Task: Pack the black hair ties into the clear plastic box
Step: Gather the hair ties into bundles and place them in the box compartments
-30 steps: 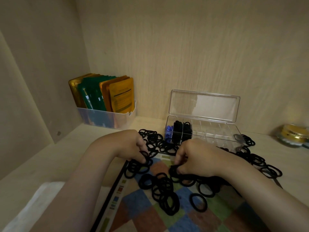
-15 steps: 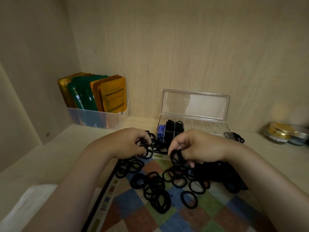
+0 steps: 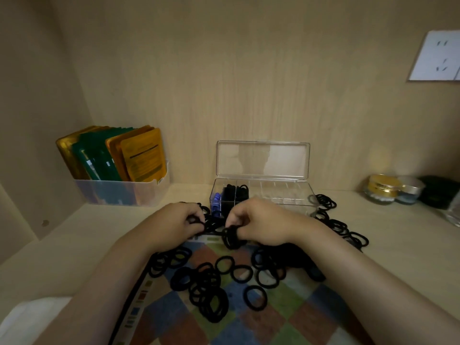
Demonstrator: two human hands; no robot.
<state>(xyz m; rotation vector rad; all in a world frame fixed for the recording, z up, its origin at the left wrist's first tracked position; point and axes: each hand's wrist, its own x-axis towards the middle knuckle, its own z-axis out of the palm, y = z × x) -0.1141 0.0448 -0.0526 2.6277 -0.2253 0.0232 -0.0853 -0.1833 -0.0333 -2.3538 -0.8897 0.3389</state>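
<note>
Several loose black hair ties (image 3: 209, 290) lie spread over a checkered mat and the shelf. Behind them stands the clear plastic box (image 3: 281, 195) with its lid up; its left compartments hold black ties and something blue. My right hand (image 3: 261, 221) is just in front of the box, with a bundle of black hair ties (image 3: 231, 236) looped over its fingers. My left hand (image 3: 179, 224) is beside it, fingers pinched on a black tie at the edge of the pile.
A translucent bin of green and orange packets (image 3: 117, 170) stands at the back left. Small jars (image 3: 383, 189) and a dark object sit at the back right. The checkered mat (image 3: 273, 317) covers the near shelf. Wooden walls close in behind and left.
Both hands rose from the pile toward the box. My right hand gathered ties onto its fingers. The view tilted up, showing a wall socket at the upper right.
</note>
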